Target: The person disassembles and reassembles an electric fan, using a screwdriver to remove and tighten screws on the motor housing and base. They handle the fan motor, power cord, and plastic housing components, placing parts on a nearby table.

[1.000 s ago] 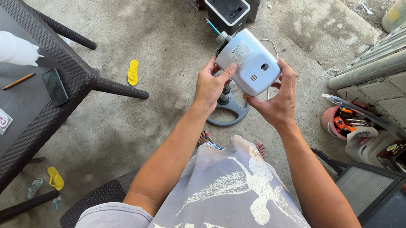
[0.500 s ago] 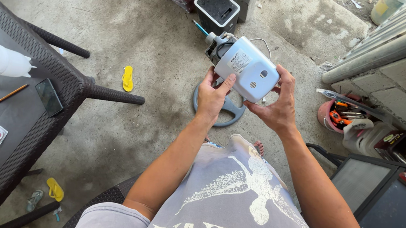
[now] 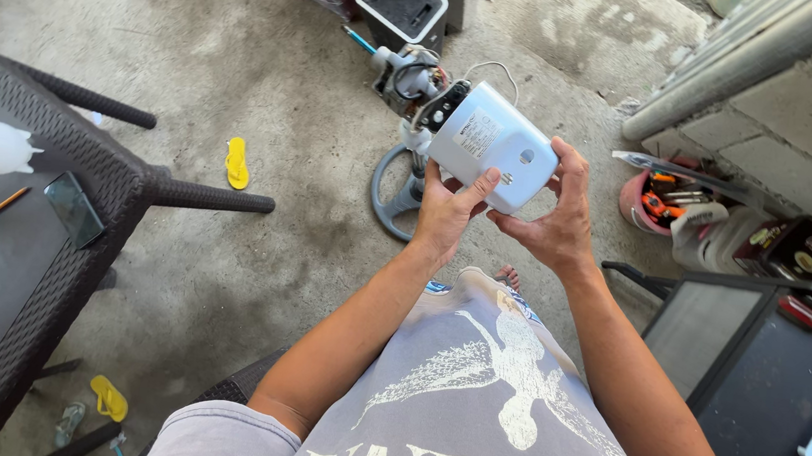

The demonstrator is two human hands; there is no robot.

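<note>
A rough grey concrete floor [image 3: 244, 50], stained and cracked, lies in even daylight. A dark wicker table [image 3: 42, 250] stands at the left, a black table [image 3: 773, 367] at the right. A block wall [image 3: 798, 129] rises at the upper right, with a grey pipe [image 3: 746, 53] along it.
</note>
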